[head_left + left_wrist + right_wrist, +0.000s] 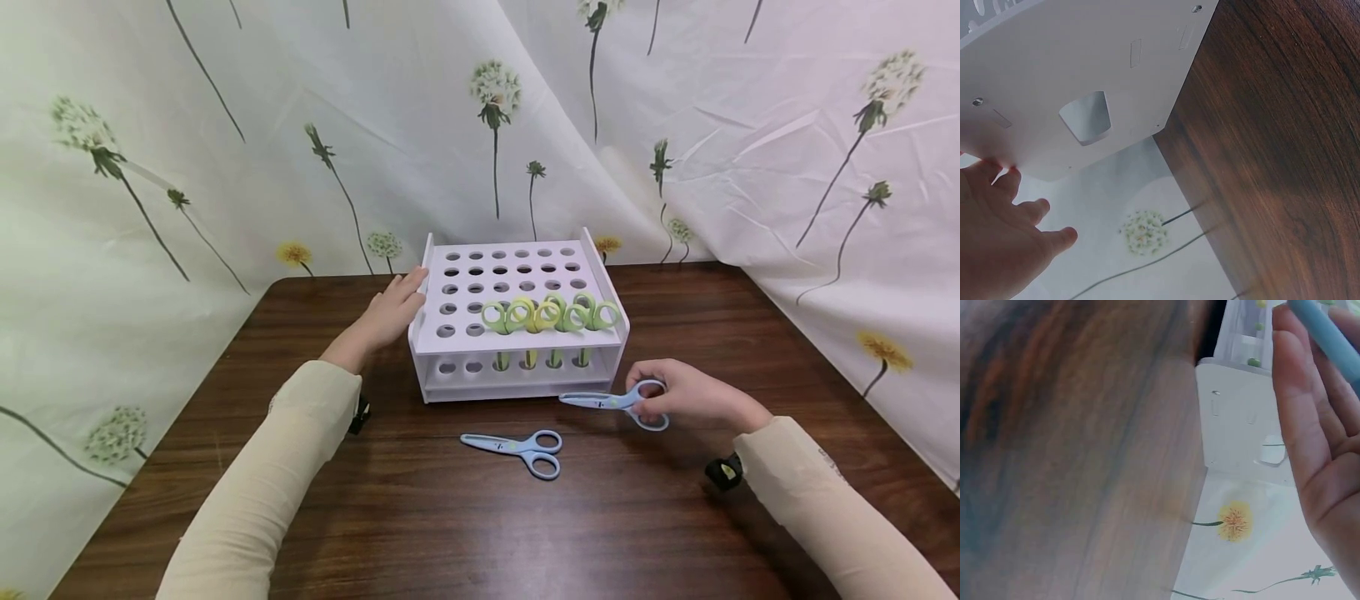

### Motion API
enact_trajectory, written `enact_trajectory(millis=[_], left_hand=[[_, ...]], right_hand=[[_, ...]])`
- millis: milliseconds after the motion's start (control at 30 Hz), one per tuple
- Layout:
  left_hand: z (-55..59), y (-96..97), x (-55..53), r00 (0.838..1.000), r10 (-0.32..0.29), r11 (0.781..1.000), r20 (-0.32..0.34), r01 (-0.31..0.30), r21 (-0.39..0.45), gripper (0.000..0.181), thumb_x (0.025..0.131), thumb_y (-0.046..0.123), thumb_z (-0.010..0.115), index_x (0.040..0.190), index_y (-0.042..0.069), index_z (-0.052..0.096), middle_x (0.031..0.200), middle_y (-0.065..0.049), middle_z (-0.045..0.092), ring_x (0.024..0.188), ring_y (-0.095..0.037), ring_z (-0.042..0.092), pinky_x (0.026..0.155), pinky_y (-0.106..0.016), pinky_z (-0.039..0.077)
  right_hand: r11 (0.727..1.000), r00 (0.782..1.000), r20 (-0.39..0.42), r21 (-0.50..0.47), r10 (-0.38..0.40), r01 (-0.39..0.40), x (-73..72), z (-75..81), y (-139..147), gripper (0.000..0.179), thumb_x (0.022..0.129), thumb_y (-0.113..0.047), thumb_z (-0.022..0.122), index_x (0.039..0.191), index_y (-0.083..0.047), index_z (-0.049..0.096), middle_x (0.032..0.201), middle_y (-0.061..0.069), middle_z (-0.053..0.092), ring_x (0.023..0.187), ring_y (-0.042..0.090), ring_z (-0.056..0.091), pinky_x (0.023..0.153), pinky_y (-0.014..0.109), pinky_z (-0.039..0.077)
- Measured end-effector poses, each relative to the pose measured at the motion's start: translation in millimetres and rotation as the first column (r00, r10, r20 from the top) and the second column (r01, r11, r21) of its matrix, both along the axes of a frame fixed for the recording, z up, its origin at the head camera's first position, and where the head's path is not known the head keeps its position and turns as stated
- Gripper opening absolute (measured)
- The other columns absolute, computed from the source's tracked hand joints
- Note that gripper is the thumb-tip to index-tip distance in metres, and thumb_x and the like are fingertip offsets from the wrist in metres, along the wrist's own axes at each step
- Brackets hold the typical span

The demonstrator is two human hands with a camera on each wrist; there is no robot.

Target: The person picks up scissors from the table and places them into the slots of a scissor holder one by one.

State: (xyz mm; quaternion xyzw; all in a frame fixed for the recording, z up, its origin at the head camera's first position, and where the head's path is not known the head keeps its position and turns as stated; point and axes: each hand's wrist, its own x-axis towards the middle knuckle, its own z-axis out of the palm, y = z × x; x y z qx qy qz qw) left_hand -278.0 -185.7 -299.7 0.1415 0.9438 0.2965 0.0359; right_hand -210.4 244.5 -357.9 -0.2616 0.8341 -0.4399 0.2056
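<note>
My left hand (392,310) rests against the left side of a white rack (459,344), its fingers loosely extended and the fingertips at the panel's upper edge. In the left wrist view that side panel (1041,69) shows a cut-out handle hole. My right hand (686,394) grips a pair of blue scissors (600,401) by the handle loops, blades pointing left, close to the rack's front right corner. A second pair of blue scissors (517,446) lies on the table, its loops to the right. Green scissors (495,317) and yellow scissors (536,315) stand blades-down in the rack's front row.
The dark wooden table (420,525) extends around the rack. Right behind it hangs a white cloth (420,125) printed with dandelions. The rack's top board has rows of round holes, with a lower board of matching holes beneath.
</note>
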Motion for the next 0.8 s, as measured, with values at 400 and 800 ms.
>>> enact_trajectory(millis=[400, 800], left_hand=[[0.8, -0.4, 1.6, 1.000, 0.002, 1.000, -0.006, -0.002, 0.006, 0.054, 0.098, 0.028, 0.023, 0.149, 0.013, 0.014, 0.153, -0.005, 0.006, 0.138, -0.028, -0.004, 0.105, -0.053, -0.003], [-0.2, 0.0, 0.4, 1.000, 0.002, 1.000, -0.004, -0.002, 0.011, 0.054, 0.098, 0.029, 0.023, 0.149, 0.014, 0.014, 0.153, -0.003, 0.006, 0.138, -0.028, -0.004, 0.105, -0.054, -0.004]], right_hand=[[0.996, 0.989, -0.140, -0.060, 0.052, -0.061, -2.6, 16.7, -4.9, 0.012, 0.081, -0.008, 0.068, 0.091, -0.007, 0.060, 0.072, 0.004, 0.061, 0.064, 0.013, 0.056, 0.055, 0.030, 0.049], [0.994, 0.979, -0.204, -0.108, -0.008, -0.014, 0.5, 38.1, -19.4, 0.012, 0.084, -0.005, 0.066, 0.095, -0.009, 0.061, 0.078, 0.008, 0.060, 0.068, 0.016, 0.058, 0.060, 0.030, 0.050]])
